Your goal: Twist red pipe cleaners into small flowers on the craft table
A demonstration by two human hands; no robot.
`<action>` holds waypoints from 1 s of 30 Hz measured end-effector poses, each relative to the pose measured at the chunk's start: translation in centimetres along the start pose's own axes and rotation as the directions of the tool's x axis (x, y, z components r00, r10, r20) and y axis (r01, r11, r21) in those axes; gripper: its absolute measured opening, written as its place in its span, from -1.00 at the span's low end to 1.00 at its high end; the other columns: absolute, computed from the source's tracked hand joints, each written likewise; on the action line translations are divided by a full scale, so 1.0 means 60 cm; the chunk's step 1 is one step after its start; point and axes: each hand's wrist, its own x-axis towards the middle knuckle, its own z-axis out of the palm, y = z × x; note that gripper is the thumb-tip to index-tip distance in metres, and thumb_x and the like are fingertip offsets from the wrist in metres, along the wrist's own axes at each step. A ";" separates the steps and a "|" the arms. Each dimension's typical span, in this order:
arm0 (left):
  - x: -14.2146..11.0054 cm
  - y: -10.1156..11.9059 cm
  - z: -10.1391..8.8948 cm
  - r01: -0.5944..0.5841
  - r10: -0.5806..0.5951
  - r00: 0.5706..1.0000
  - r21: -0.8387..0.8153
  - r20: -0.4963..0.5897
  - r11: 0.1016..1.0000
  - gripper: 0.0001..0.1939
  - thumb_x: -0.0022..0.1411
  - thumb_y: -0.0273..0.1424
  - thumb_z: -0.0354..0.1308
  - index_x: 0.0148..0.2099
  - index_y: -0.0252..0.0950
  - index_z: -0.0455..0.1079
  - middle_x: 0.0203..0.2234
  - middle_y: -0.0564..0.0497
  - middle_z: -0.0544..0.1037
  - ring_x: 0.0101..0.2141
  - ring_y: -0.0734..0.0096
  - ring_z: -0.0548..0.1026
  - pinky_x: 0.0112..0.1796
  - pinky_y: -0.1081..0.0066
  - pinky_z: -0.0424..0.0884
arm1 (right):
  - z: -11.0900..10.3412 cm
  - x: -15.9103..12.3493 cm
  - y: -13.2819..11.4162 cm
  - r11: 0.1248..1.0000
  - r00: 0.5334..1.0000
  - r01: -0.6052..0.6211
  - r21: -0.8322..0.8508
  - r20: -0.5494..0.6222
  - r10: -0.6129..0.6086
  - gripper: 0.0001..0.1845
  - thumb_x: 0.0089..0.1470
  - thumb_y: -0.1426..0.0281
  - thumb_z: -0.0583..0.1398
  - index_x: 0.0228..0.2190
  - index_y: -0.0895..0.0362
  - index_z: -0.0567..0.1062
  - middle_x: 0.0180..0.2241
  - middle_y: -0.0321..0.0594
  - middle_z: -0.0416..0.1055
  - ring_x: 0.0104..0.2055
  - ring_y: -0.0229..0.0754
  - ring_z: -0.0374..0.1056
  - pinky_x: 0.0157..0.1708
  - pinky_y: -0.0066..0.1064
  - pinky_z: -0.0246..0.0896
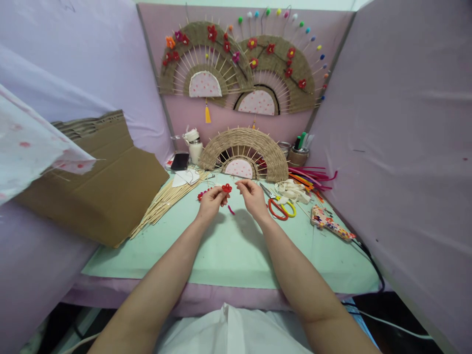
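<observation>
Above the mint-green tabletop [236, 246], my left hand [214, 200] pinches a small red flower [226, 188], which looks bent from fuzzy pipe cleaner. My right hand [252, 195] is just right of it, thumb and forefinger pressed together; whatever they hold, if anything, is too small to make out. A short magenta pipe cleaner piece [231, 210] lies below, between the hands. More red and pink flowers [202, 194] are partly hidden beside my left hand. Scissors [279, 206] with red and yellow handles lie right of my right hand.
Behind stands a twine-wrapped fan [243, 140]. To the left are thin sticks [165, 199] and a big cardboard sheet [96, 182]. On the right lie pipe cleaners [313, 177], cream strips [293, 191] and a flower-patterned glue gun [332, 223] with a cord. Decorated fans [206, 34] hang behind.
</observation>
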 end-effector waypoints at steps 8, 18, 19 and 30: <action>0.005 -0.013 -0.002 0.164 -0.149 0.979 -0.098 0.140 0.982 -0.65 0.02 -0.11 0.21 -0.36 -0.33 0.39 -0.57 0.09 0.33 -0.62 0.66 0.17 -0.62 0.56 0.02 | 0.003 0.001 0.010 0.982 0.981 -0.160 0.095 0.128 0.148 -0.69 -0.02 0.18 0.12 -0.35 0.14 0.50 -0.44 -0.26 0.40 -0.48 -0.30 0.23 -0.54 -0.48 0.10; 0.000 -0.014 -0.004 0.169 -0.170 0.967 0.020 0.189 0.985 -0.68 0.02 -0.15 0.21 -0.32 -0.32 0.42 -0.64 0.15 0.25 -0.63 0.63 0.12 -0.59 0.53 0.03 | 0.005 -0.002 0.012 0.979 0.959 -0.181 0.098 0.237 0.153 -0.77 -0.05 0.28 0.15 -0.37 0.13 0.53 -0.40 -0.23 0.47 -0.38 -0.26 0.33 -0.43 -0.44 0.21; -0.001 -0.014 -0.003 0.163 -0.166 0.970 0.032 0.176 0.986 -0.69 0.01 -0.17 0.22 -0.31 -0.32 0.42 -0.65 0.15 0.25 -0.63 0.62 0.14 -0.58 0.53 0.05 | 0.006 -0.001 0.015 0.987 0.966 -0.139 0.083 0.229 0.117 -0.79 -0.05 0.30 0.15 -0.38 0.13 0.53 -0.38 -0.23 0.48 -0.36 -0.25 0.34 -0.37 -0.41 0.23; -0.016 0.009 0.014 0.327 -0.328 0.943 -0.362 0.062 0.873 -0.74 -0.13 -0.44 0.32 -0.37 -0.31 0.31 -0.47 0.11 0.41 -0.48 0.63 0.40 -0.37 0.54 0.39 | 0.022 -0.023 0.011 0.903 0.952 0.303 -0.304 0.129 -0.276 -0.78 0.04 0.51 0.04 -0.33 0.12 0.47 -0.32 -0.16 0.37 -0.22 -0.17 0.28 -0.18 -0.31 0.19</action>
